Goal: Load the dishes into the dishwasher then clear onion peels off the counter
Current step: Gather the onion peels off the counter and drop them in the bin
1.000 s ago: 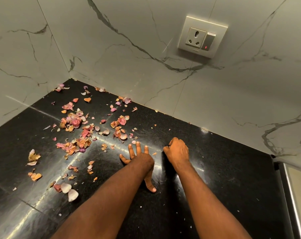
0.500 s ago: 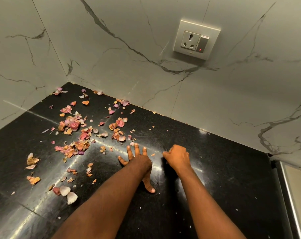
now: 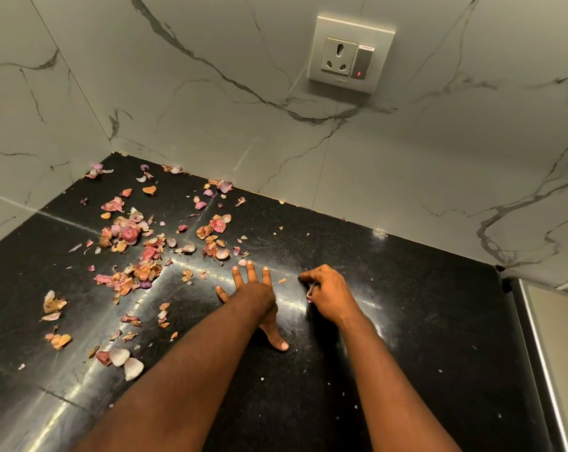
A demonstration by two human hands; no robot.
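Left hand (image 3: 255, 296) splayed flat; right hand (image 3: 328, 296) curled.

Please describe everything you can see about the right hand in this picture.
The right hand is bare and seen from its back, with the forearm reaching in from the lower right. Its fingers are curled inward, loosely closed, and a small pinkish peel shows at its left side, apparently pinched in the fingers. It is low over the black counter; whether it touches the surface cannot be told. It lies right of the flat, spread left hand, apart from it.
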